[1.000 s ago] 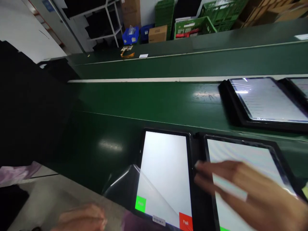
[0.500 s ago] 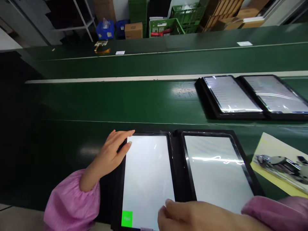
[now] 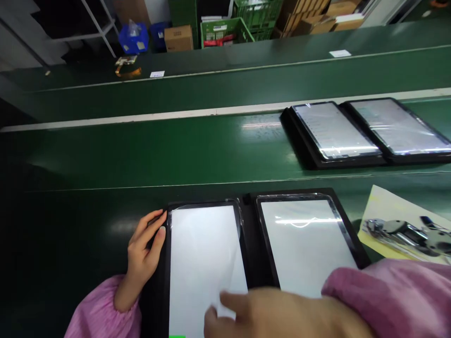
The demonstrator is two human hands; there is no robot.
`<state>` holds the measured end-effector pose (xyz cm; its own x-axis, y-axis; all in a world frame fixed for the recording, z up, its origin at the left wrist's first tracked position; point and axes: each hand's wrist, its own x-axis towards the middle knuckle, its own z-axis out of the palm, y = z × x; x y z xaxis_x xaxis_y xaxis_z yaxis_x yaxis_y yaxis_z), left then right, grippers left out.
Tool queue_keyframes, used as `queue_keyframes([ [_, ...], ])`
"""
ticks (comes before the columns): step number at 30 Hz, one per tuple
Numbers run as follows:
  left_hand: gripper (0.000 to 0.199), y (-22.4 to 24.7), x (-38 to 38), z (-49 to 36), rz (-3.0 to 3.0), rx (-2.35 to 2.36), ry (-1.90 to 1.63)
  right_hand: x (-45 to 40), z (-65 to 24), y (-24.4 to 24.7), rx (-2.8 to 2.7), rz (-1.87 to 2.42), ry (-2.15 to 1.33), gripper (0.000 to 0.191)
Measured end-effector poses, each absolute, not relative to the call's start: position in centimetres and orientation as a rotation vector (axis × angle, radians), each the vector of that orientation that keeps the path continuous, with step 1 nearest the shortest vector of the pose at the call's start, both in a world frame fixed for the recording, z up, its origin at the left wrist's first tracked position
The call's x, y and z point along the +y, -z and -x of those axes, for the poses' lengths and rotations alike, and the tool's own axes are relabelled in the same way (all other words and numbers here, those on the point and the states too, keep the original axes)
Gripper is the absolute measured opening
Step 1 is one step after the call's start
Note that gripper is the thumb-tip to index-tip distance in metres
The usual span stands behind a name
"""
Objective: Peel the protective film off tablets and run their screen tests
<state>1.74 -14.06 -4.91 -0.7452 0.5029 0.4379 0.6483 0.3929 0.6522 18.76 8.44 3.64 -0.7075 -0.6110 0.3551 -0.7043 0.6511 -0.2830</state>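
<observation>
Two tablets with bright white screens lie side by side in black holders, the left tablet [image 3: 204, 263] and the right tablet [image 3: 303, 234]. My left hand [image 3: 146, 249] has its fingers apart at the left tablet's upper left edge, the fingertips touching the frame. Over the lower part of the left tablet is my right hand [image 3: 275, 312], blurred, thumb and a finger a little apart; whether it holds anything cannot be made out. A bit of green shows on the left screen's bottom edge.
Two more tablets [image 3: 336, 131] [image 3: 398, 126] rest in black holders at the back right. On the right, metal tools [image 3: 408, 234] lie on yellowish paper [image 3: 380, 202]. Beyond the green bench [image 3: 158, 155] stand a green crate [image 3: 225, 33], a blue bin [image 3: 134, 38] and cardboard boxes [image 3: 178, 38].
My left hand has slid back off the screen's corner to the tablet's left edge. My right hand has moved left over the left tablet. The view has shifted, so the green square is mostly out of frame.
</observation>
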Motion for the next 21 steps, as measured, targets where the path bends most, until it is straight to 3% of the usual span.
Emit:
queue_keyframes([
  [3,0.036,5.4,-14.0,-2.2,1.041,-2.457,1.331,12.5,-15.9,-4.6,-2.565,-1.034,-0.642,0.021],
  [5,0.035,5.5,-14.0,-2.2,1.033,-2.454,1.376,15.2,-13.6,-4.8,-2.531,-0.79,-0.794,0.025],
  [11,0.036,5.7,-13.6,-2.0,0.928,-2.523,1.463,20.6,-9.3,-6.3,-2.331,0.07,-1.133,0.003],
  [21,0.04,5.8,-13.5,-1.5,0.958,-2.527,1.56,20.8,-10.0,-7.5,-2.173,0.077,-1.271,0.01],
])
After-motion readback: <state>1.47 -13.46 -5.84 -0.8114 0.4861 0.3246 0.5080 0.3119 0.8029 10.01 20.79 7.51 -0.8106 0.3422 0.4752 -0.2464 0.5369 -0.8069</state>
